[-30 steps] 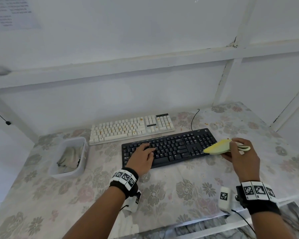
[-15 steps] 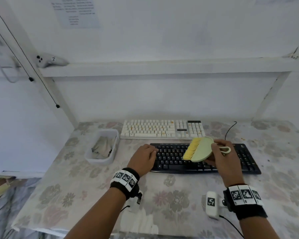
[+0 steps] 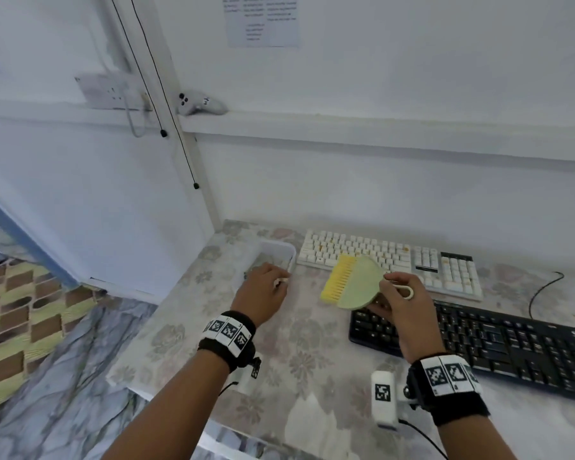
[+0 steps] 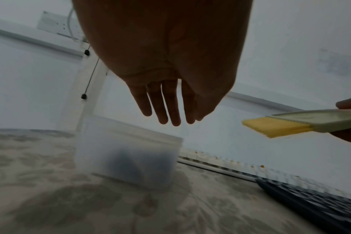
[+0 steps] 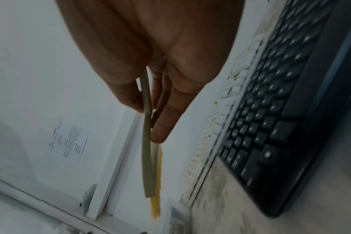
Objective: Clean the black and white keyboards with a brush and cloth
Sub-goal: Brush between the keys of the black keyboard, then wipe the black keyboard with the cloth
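My right hand (image 3: 399, 298) grips a pale green brush (image 3: 356, 283) with yellow bristles, held in the air over the left end of the black keyboard (image 3: 498, 340); in the right wrist view the brush (image 5: 147, 142) is pinched edge-on between thumb and fingers. The white keyboard (image 3: 389, 257) lies behind, with orange crumbs on its keys. My left hand (image 3: 263, 287) hovers at the near rim of a translucent tub (image 3: 279, 252); its fingers (image 4: 168, 107) are straight and hold nothing. A dark cloth (image 4: 128, 159) shows through the tub wall.
The floral tablecloth (image 3: 299, 353) covers the table, whose left edge drops to a marble floor. A black cable (image 3: 545, 287) runs from the black keyboard. A white controller (image 3: 200, 102) sits on the wall ledge, and cords hang by the wall post.
My left hand left the black keyboard and moved left to the tub. The right hand carried the brush leftward. The head view swung left.
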